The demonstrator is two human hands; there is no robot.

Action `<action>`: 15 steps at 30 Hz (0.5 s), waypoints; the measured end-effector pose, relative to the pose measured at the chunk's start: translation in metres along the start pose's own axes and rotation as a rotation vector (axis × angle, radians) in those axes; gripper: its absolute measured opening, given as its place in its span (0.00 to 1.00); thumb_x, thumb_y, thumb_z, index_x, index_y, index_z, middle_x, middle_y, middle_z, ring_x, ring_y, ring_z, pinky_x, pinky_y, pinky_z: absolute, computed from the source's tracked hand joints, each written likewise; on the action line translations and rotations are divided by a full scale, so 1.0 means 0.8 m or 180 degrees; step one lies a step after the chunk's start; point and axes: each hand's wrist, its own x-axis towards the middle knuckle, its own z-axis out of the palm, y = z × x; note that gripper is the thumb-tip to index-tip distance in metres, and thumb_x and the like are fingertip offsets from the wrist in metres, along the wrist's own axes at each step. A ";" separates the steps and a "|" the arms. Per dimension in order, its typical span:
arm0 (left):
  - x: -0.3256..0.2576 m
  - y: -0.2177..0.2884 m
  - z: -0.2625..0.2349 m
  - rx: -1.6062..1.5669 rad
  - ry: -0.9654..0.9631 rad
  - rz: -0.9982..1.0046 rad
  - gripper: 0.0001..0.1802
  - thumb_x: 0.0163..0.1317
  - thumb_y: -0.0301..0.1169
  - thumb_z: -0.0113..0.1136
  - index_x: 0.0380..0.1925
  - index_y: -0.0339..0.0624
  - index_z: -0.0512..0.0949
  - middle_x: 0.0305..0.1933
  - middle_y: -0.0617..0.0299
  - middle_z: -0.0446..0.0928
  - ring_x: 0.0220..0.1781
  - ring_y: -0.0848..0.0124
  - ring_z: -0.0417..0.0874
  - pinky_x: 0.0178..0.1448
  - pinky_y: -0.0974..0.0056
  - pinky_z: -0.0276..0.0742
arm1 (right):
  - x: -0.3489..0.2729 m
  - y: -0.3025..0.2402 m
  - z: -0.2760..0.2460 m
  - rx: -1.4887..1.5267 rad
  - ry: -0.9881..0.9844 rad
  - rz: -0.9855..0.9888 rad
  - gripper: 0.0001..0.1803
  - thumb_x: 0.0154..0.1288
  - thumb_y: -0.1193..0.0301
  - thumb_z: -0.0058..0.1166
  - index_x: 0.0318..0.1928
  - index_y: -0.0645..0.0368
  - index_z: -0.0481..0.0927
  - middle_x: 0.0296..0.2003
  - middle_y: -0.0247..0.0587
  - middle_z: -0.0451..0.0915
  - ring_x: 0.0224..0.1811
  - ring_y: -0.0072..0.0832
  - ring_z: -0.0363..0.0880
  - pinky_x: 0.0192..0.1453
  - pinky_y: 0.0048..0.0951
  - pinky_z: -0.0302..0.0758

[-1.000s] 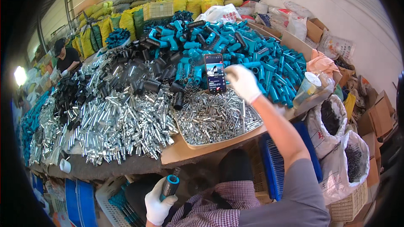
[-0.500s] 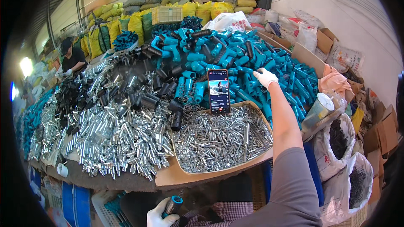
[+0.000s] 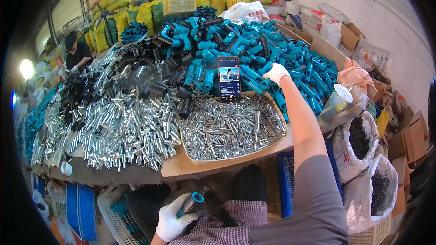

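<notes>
The right hand (image 3: pixel 275 72), in a white glove, reaches far across the table and rests its fingers on the heap of blue plastic pipe fittings (image 3: pixel 290 63) toward the table's right edge; whether the fingers have closed on one of them cannot be told. The left hand (image 3: pixel 172 220), also gloved, is down by the lap below the table's near edge, fingers wrapped around a dark cylindrical part with a blue ring (image 3: pixel 192 202). A black smartphone (image 3: pixel 229 79) stands upright at the far rim of a cardboard tray of small silver metal pieces (image 3: pixel 227 129)
</notes>
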 end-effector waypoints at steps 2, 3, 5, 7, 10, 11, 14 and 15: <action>-0.007 0.004 0.000 -0.0039 0.0062 0.0035 0.48 0.48 0.62 0.72 0.57 0.33 0.77 0.39 0.49 0.84 0.41 0.64 0.87 0.50 0.62 0.80 | 0.012 -0.002 -0.001 -0.0186 -0.0234 0.0115 0.37 0.43 0.55 0.70 0.53 0.65 0.83 0.52 0.58 0.83 0.56 0.46 0.83 0.61 0.38 0.78; -0.011 0.003 0.001 -0.0051 0.0075 0.0052 0.48 0.48 0.62 0.72 0.57 0.33 0.77 0.39 0.49 0.84 0.41 0.64 0.87 0.50 0.62 0.80 | 0.015 0.000 -0.004 -0.0371 -0.0457 0.0249 0.33 0.44 0.55 0.69 0.49 0.64 0.86 0.50 0.59 0.84 0.55 0.46 0.83 0.59 0.38 0.79; -0.019 -0.001 -0.002 0.0029 0.0117 0.0062 0.49 0.49 0.64 0.71 0.57 0.32 0.76 0.39 0.48 0.84 0.42 0.66 0.87 0.50 0.63 0.79 | 0.009 -0.017 0.001 -0.0625 -0.0425 0.0163 0.27 0.44 0.57 0.67 0.43 0.62 0.87 0.45 0.59 0.85 0.50 0.48 0.85 0.54 0.39 0.81; -0.030 -0.005 -0.006 0.0111 0.0242 0.0093 0.45 0.49 0.58 0.74 0.58 0.34 0.76 0.41 0.47 0.84 0.44 0.60 0.87 0.50 0.62 0.80 | -0.009 -0.033 0.000 -0.0341 -0.0087 0.0243 0.25 0.44 0.58 0.66 0.40 0.65 0.87 0.42 0.60 0.85 0.49 0.48 0.85 0.54 0.39 0.81; -0.048 -0.005 -0.013 0.0081 0.0349 0.0080 0.42 0.48 0.52 0.76 0.59 0.36 0.76 0.43 0.45 0.84 0.46 0.54 0.88 0.51 0.62 0.81 | -0.039 -0.042 -0.023 0.0532 0.0523 0.0179 0.38 0.46 0.56 0.66 0.56 0.68 0.80 0.54 0.60 0.82 0.57 0.46 0.82 0.62 0.38 0.76; -0.046 -0.002 -0.016 -0.0011 0.0310 0.0104 0.42 0.48 0.52 0.76 0.58 0.36 0.76 0.42 0.45 0.84 0.46 0.54 0.88 0.50 0.62 0.81 | -0.034 -0.008 -0.033 0.0721 0.1109 0.0233 0.40 0.48 0.56 0.66 0.60 0.68 0.77 0.57 0.60 0.80 0.59 0.46 0.80 0.63 0.39 0.75; -0.039 -0.007 -0.018 -0.0077 0.0235 0.0225 0.44 0.48 0.54 0.76 0.59 0.36 0.76 0.41 0.45 0.84 0.45 0.54 0.89 0.49 0.62 0.81 | -0.044 0.021 -0.066 0.2395 0.1856 -0.0232 0.32 0.59 0.62 0.60 0.62 0.68 0.76 0.56 0.51 0.80 0.58 0.40 0.79 0.63 0.41 0.75; -0.049 -0.011 -0.021 -0.0044 0.0359 0.0133 0.44 0.48 0.55 0.75 0.59 0.36 0.76 0.41 0.45 0.84 0.44 0.54 0.89 0.49 0.62 0.81 | -0.083 -0.040 -0.059 0.4016 0.1173 -0.0082 0.28 0.65 0.63 0.57 0.62 0.65 0.75 0.51 0.46 0.82 0.51 0.36 0.81 0.60 0.43 0.77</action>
